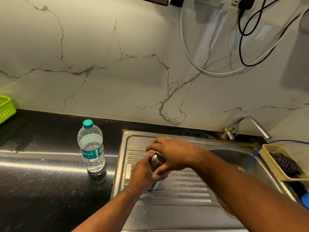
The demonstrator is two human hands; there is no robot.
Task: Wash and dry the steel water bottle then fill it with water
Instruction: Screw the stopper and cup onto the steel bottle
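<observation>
One green basket [5, 108] sits at the far left edge of the black countertop [41, 173]. Further along stands one clear plastic bottle [91, 148], upright, teal cap on, with water up to its shoulder.

Next comes the ribbed steel drainboard [184, 186], and on it the one steel water bottle [155, 161]. It stands there tilted a little, well left of the sink basin [234, 158]. Not much of it shows: a dark, shiny band of metal near the top between the two hands, and a paler steel foot below the left palm. I cannot tell whether a cap is on it.

Two bare hands are on it. The left hand [142, 174] is wrapped round the body, fingers curled tight against the metal. The right hand [172, 154] arches over the top, thumb pressed to the side and fingers curved down round the upper end.

Behind the basin is one bent tap [247, 126]. At the right rim rests one beige tray [270, 163] with a dark scrubber [286, 164] in it, and one thin blue tube [252, 160] runs past it. On the wall above hang a white hose [189, 54] and a black cable [242, 39].
</observation>
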